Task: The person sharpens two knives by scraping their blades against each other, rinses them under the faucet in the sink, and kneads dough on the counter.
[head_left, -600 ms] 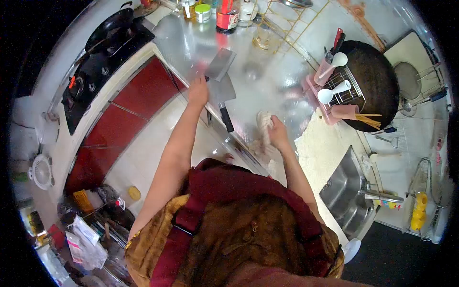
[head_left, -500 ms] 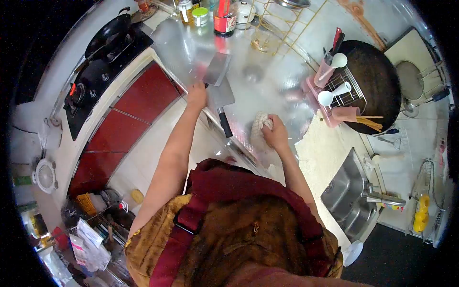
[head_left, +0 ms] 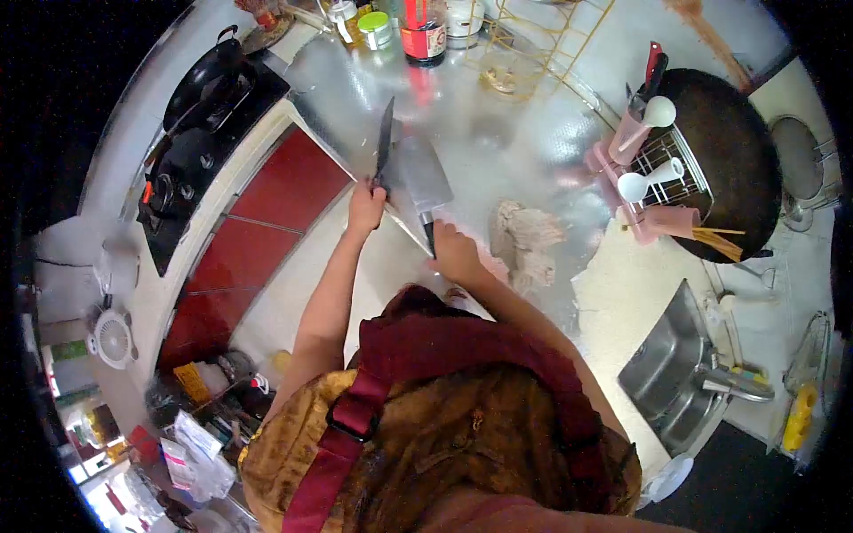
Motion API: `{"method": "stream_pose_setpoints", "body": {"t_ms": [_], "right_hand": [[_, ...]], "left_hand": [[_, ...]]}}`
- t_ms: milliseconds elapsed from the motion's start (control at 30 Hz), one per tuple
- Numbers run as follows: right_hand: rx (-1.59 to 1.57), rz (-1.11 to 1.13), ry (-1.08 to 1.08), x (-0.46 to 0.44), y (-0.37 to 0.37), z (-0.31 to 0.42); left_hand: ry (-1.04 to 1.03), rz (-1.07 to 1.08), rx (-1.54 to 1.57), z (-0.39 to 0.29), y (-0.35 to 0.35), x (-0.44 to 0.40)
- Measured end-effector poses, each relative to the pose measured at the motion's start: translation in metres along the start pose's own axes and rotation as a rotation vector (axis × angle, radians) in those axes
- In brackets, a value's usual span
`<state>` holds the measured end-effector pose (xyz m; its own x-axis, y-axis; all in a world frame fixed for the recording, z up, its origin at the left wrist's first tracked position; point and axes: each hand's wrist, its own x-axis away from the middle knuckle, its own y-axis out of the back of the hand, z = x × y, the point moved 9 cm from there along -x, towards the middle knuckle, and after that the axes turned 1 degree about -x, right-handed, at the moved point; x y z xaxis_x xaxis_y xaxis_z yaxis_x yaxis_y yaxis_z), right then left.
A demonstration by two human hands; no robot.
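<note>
My left hand (head_left: 365, 207) is closed round the handle of a kitchen knife (head_left: 385, 140), its blade turned nearly edge-on and pointing away from me. Just right of it lies a cleaver (head_left: 423, 173) with a broad blade on the silvery counter covering (head_left: 484, 160). At that cleaver's black handle, my right hand (head_left: 459, 255) has its fingers closed. A crumpled pale cloth (head_left: 526, 242) rests on the counter to the right of this hand, apart from it.
A pink utensil rack (head_left: 644, 209) and a large dark wok (head_left: 724, 164) stand at right, above the sink (head_left: 675, 373). Jars and a sauce bottle (head_left: 423, 40) line the back. The stove (head_left: 200, 155) with a black pan (head_left: 206, 80) is at left.
My right hand has let go of the cloth and moved left to the cleaver's handle. My left hand has tilted its knife from flat to nearly edge-on. The cloth now lies spread out.
</note>
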<state>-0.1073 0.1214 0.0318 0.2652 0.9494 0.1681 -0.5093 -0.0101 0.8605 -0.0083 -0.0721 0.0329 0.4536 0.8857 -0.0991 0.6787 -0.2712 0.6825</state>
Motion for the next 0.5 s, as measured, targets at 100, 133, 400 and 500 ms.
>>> {"method": "stream_pose_setpoints", "body": {"t_ms": [100,133,400,500], "right_hand": [[-0.229,-0.035,-0.097,-0.010,-0.016,-0.017],[-0.413,-0.041,-0.157,-0.013,-0.032,-0.037],[-1.942,0.091,-0.362,0.033,0.023,-0.001],[-2.193,0.049,-0.176,0.037,0.047,0.022]], "left_hand": [[0.339,0.466,0.401,0.025,-0.018,0.015],[0.402,0.589,0.744,-0.005,-0.008,0.032],[0.283,0.668,1.087,-0.036,0.035,0.028],[0.213,0.728,1.064,-0.063,0.046,0.021]]}}
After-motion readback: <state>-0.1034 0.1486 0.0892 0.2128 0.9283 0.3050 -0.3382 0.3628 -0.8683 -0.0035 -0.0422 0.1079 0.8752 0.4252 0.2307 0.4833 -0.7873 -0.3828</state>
